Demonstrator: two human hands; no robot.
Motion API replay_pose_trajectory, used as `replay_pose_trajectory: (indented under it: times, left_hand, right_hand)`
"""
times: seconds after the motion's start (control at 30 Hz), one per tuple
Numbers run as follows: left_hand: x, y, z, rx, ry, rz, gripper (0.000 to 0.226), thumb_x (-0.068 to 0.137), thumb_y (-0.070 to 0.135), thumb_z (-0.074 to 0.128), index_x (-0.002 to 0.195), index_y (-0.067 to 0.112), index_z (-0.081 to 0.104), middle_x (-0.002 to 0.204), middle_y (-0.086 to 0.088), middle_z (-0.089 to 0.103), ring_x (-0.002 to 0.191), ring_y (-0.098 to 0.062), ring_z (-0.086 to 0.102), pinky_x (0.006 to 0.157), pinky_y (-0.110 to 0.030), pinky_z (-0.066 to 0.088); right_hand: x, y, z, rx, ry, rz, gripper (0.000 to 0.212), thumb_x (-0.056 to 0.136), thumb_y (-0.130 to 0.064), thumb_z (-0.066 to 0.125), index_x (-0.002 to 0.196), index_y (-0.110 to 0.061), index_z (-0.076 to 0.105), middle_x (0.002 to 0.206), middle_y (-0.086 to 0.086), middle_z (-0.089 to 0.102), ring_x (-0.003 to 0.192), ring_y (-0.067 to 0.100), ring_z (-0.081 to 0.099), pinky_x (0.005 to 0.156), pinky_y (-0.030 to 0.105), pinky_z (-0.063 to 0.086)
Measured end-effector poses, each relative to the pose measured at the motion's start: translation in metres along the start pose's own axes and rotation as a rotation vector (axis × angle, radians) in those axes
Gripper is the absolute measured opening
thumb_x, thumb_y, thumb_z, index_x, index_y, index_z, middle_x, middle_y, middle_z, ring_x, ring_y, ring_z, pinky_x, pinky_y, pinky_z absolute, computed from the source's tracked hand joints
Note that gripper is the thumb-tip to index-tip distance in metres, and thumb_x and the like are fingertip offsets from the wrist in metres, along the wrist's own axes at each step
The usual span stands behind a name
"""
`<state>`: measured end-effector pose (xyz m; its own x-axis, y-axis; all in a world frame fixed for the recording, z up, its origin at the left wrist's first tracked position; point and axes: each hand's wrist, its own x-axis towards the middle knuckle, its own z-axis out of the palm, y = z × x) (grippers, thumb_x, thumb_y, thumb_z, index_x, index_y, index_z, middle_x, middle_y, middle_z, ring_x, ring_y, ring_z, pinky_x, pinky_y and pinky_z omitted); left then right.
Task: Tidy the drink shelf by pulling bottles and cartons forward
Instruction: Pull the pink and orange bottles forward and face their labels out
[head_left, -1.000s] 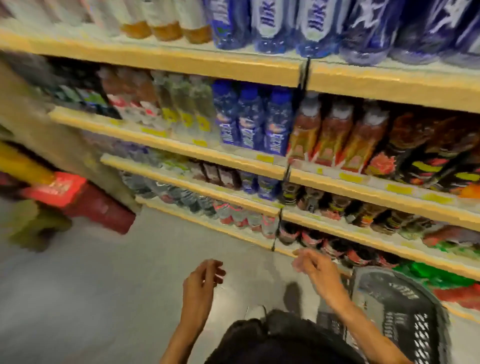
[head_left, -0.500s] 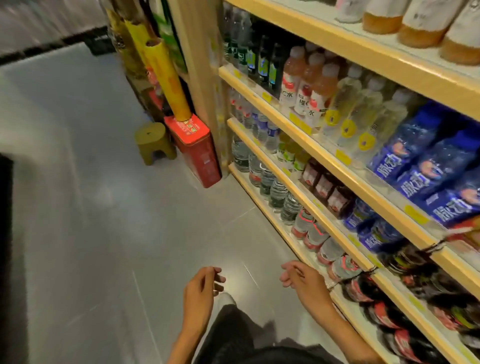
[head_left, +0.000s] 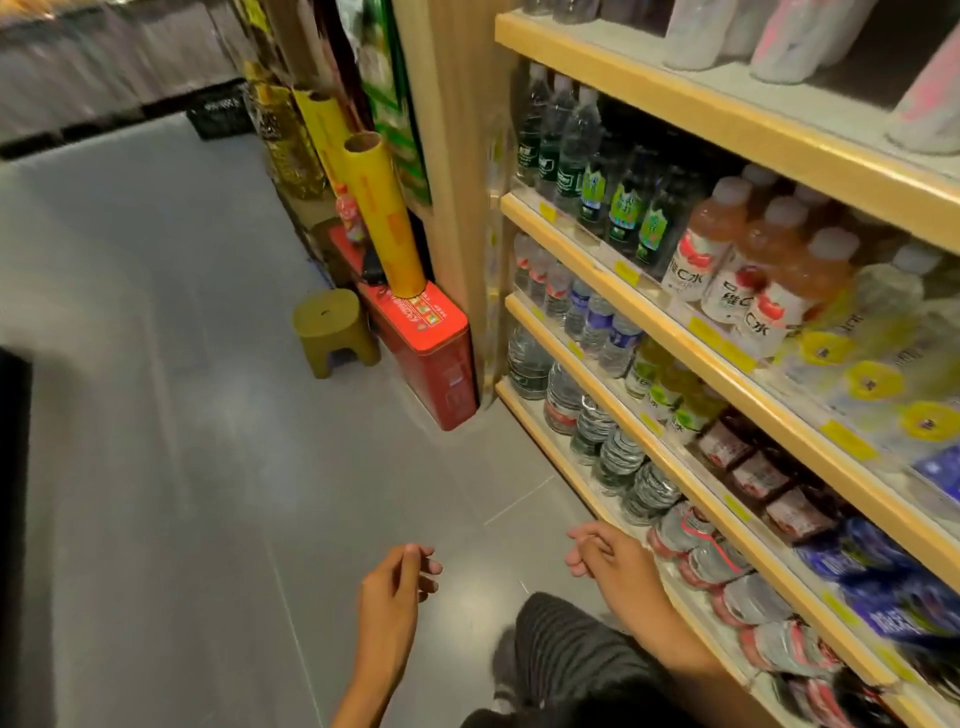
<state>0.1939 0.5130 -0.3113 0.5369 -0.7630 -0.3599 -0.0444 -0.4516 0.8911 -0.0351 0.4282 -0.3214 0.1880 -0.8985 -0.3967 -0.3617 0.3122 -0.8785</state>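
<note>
While neither grip has anything in it, left hand (head_left: 395, 587) and right hand (head_left: 613, 564) both hanging loosely curled above the floor (head_left: 208, 467), I'd say we're between spots on the job. Full-looking clear water bottles (head_left: 618, 457) stand on the bottom shelf (head_left: 540, 431) just right of the right grip, dark cartons (head_left: 756, 475) one shelf above that. Next move probably means reaching in and sliding the back ones to the edge.

There is just one camera, worn on the person's head. It looks forward and down along the aisle. The shelf (head_left: 727, 122) runs close by on the right. The floor (head_left: 182, 467) fills the left. The left hand (head_left: 395, 587) and right hand (head_left: 613, 561) show low and near.
</note>
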Motion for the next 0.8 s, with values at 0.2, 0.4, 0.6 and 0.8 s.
replay_pose_trajectory:
  times: [0.2, 0.4, 0.6, 0.8]
  left_hand:
    - [0.102, 0.02, 0.015, 0.093, -0.16, -0.02, 0.027, 0.1, 0.011, 0.047, 0.083, 0.012, 0.068, 0.07, -0.003, 0.071, 0.056, -0.007, 0.062, 0.057, -0.019, 0.049]
    - [0.206, 0.076, 0.038, 0.206, -0.287, 0.03, 0.025, 0.099, 0.01, 0.048, 0.082, 0.012, 0.067, 0.069, 0.001, 0.07, 0.055, -0.006, 0.062, 0.059, -0.018, 0.049]
    - [0.293, 0.145, 0.069, 0.192, -0.415, 0.089, 0.027, 0.099, 0.007, 0.048, 0.079, 0.011, 0.066, 0.072, -0.005, 0.069, 0.058, -0.013, 0.059, 0.059, -0.02, 0.049]
    - [0.362, 0.184, 0.115, 0.297, -0.714, 0.191, 0.036, 0.098, -0.001, 0.047, 0.068, 0.012, 0.063, 0.062, -0.011, 0.064, 0.055, -0.019, 0.054, 0.061, -0.03, 0.046]
  right_hand:
    - [0.086, -0.027, 0.01, -0.163, -0.15, 0.122, 0.018, 0.091, -0.001, 0.052, 0.083, -0.013, 0.064, 0.066, 0.002, 0.065, 0.06, 0.012, 0.058, 0.068, 0.02, 0.048]
    - [0.176, -0.073, 0.011, -0.174, -0.02, 0.112, 0.019, 0.086, -0.001, 0.054, 0.074, -0.011, 0.064, 0.055, -0.005, 0.059, 0.062, 0.016, 0.058, 0.069, 0.027, 0.044]
    - [0.227, -0.119, 0.006, -0.224, 0.186, 0.077, 0.021, 0.093, -0.011, 0.054, 0.081, -0.013, 0.071, 0.067, -0.003, 0.068, 0.061, 0.002, 0.062, 0.065, 0.017, 0.051]
    - [0.249, -0.14, 0.013, -0.066, 0.461, 0.188, 0.015, 0.092, -0.011, 0.058, 0.084, -0.015, 0.07, 0.073, 0.001, 0.072, 0.068, 0.009, 0.067, 0.074, 0.024, 0.051]
